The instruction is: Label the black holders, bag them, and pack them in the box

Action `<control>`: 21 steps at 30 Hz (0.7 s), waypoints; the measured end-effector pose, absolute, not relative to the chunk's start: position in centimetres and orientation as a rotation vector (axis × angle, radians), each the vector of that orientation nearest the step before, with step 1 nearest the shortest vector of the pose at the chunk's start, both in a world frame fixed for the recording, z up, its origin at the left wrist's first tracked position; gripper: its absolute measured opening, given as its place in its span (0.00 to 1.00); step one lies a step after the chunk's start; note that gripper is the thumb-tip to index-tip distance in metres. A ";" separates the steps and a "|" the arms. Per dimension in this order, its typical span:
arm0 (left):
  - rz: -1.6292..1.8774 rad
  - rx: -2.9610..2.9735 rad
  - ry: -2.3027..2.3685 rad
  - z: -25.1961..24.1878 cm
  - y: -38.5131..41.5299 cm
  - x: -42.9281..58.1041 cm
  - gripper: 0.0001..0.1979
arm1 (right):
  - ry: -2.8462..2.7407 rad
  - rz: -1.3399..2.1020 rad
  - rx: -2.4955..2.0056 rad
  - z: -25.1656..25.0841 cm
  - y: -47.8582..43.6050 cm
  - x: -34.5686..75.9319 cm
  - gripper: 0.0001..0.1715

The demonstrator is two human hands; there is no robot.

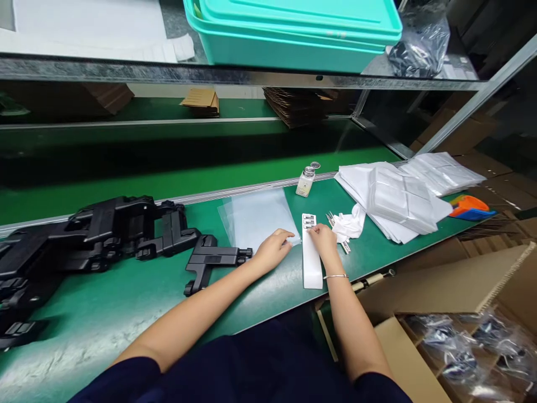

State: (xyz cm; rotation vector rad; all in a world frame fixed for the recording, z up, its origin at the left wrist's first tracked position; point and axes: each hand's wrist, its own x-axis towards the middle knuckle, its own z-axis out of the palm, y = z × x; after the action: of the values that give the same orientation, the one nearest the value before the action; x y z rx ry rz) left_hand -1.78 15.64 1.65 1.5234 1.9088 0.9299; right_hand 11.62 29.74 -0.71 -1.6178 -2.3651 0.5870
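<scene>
My left hand [273, 250] rests over the right edge of a few clear plastic bags [262, 215] laid flat on the green bench, its fingers stretched out and slightly apart. Beside it, my right hand [324, 238] has its fingertips closed at the printed end of a white strip of labels [312, 271]; black-marked stickers show at the far end. Whether a sticker has lifted off is hidden by the fingers. A black plastic clamp-like part [213, 257] lies just left of my left forearm. Right of my right hand are a crumpled white cloth [349, 224] and thin metal tools [345, 246].
Many similar black parts [100, 229] crowd the bench's left side. A small metal-topped bottle [306, 182] stands behind the labels. Stacked plastic bags [398, 196] and an orange-blue tape dispenser [470, 206] lie right. A teal bin [293, 50] sits overhead; an open carton [461, 313] stands below right.
</scene>
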 end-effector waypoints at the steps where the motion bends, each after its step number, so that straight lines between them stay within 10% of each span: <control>1: 0.932 1.504 1.929 1.4 16.1 -1.7 0.17 | -2.346 0.587 -1.626 -0.8 29.8 11.8 0.12; 15: 1.108 1.390 1.810 0.2 19.6 -1.0 0.30 | -2.042 1.069 -1.298 -2.0 30.0 12.6 0.19; 21: 1.433 1.176 1.476 -0.2 20.3 -0.5 0.12 | -1.890 1.092 -1.075 -1.9 27.4 13.8 0.22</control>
State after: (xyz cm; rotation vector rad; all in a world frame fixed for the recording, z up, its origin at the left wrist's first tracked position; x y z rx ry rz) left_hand -0.50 20.33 -0.22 1.1760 1.4760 1.4335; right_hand 13.75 27.41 -1.86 -1.0754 -1.8905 1.0919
